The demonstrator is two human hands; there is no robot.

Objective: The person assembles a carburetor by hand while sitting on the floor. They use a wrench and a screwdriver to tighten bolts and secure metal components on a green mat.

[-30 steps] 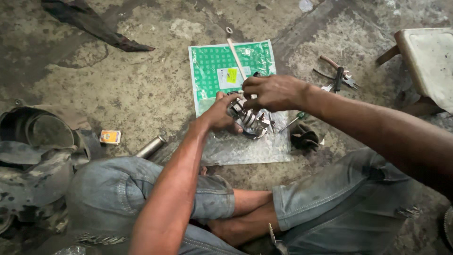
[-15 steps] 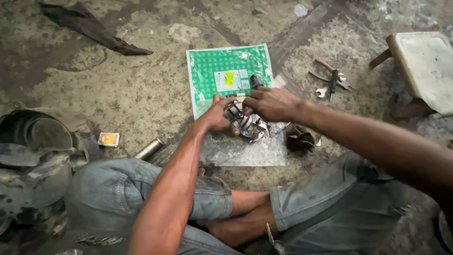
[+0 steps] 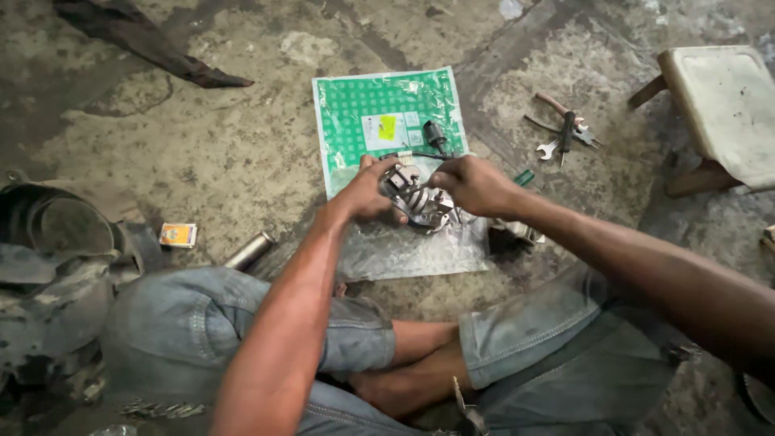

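Observation:
I sit cross-legged on a stained concrete floor. Both hands hold a small metal mechanical part (image 3: 420,200) with shiny lobes and a black wire running off it. My left hand (image 3: 367,192) grips its left side. From the right, my right hand (image 3: 472,184) closes on it, with a green tool handle (image 3: 523,176) poking out past the knuckles. The part hovers just above a clear plastic bag (image 3: 404,250), which overlaps a green printed packet (image 3: 379,121) lying flat on the floor.
Pliers, a screwdriver and a small spanner (image 3: 565,129) lie right of the packet. A wooden stool (image 3: 726,113) stands at the far right. A metal tube (image 3: 249,250) and a small orange box (image 3: 178,235) lie left, beside dark engine parts (image 3: 56,258). A dark rag (image 3: 153,44) lies top left.
My right hand has come down from above the part to its right side. The long thin tool that stood over the packet is no longer raised. The view has shifted slightly.

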